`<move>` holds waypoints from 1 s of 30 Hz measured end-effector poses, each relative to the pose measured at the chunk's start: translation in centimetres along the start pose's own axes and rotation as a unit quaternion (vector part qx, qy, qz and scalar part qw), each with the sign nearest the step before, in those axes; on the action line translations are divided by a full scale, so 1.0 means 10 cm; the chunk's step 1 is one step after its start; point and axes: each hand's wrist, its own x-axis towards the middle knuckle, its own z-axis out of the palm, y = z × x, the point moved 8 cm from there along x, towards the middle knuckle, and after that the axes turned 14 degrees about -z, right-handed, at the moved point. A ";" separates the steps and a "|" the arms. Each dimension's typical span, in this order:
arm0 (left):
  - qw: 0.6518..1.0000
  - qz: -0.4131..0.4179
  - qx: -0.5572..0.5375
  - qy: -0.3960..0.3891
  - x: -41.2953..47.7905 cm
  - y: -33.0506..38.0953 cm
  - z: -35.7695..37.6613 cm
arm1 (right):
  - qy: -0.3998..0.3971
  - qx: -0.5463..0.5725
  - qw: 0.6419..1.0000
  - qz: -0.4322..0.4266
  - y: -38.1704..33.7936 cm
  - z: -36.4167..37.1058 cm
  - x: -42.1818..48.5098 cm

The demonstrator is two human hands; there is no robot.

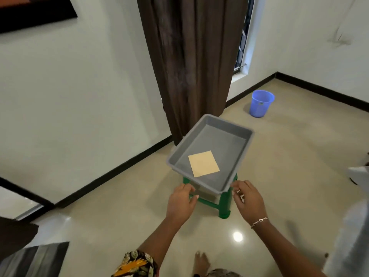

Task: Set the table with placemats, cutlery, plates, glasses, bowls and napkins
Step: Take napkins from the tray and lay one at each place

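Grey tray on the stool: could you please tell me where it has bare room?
The tray floor is bare from the beige napkin back to the far wall, and along the right wall. Crowded: the near rim, with the left hand and right hand at its corners.

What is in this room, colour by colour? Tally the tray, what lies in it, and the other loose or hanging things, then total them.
Grey: 1 tray
Tan: 1 napkin, lying in the tray
Green: 1 stool, under the tray
Blue: 1 bucket
Brown: 1 curtain
Total: 5
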 end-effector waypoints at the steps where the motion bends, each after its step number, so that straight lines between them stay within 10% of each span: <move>1: 1.000 -0.012 0.000 -0.009 0.15 -0.06 -0.03 | -0.004 0.010 1.000 0.022 0.06 0.07 0.12; 30: 0.922 -0.165 0.026 -0.350 3.57 -0.69 1.68 | -0.112 0.077 0.814 0.565 2.53 2.34 1.48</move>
